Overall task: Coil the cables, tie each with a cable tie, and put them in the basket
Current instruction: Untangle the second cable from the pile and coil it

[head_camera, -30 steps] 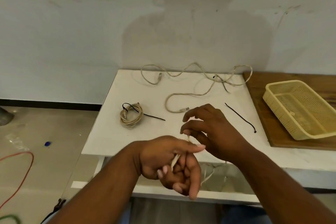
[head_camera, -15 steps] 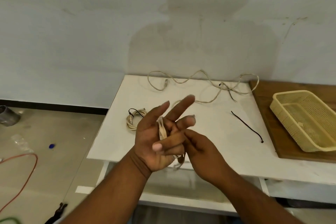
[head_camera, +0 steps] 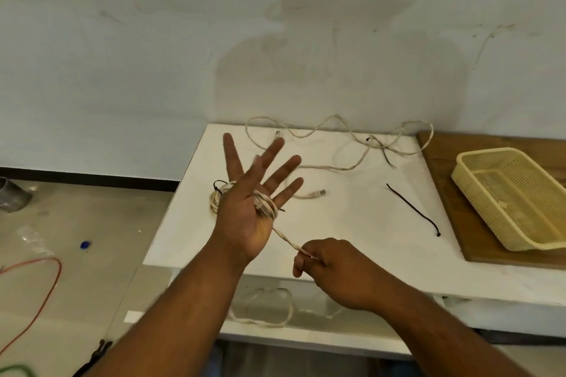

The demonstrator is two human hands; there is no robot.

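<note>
My left hand [head_camera: 248, 208] is raised over the white table [head_camera: 352, 223], palm toward me, fingers spread straight. A beige cable [head_camera: 283, 237] is wound in loops around its little-finger side. From there the cable runs taut down to my right hand [head_camera: 333, 269], which pinches it near the table's front edge. The slack hangs in loops [head_camera: 266, 309] below the edge. A coiled, tied cable [head_camera: 216, 200] lies partly hidden behind my left hand. A loose beige cable [head_camera: 337, 144] sprawls along the back. A black cable tie [head_camera: 413, 210] lies to the right. The yellow basket [head_camera: 465, 174] sits far right.
The basket stands on a wooden board [head_camera: 435, 156] beside the table. On the floor to the left lie an orange cord [head_camera: 46, 291], a blue cap [head_camera: 85, 244] and a metal tin [head_camera: 12, 197]. A white wall runs directly behind the table.
My left hand has risen and spread its fingers, the cable now looped around it. My right hand has moved down and right, drawing the cable taut.
</note>
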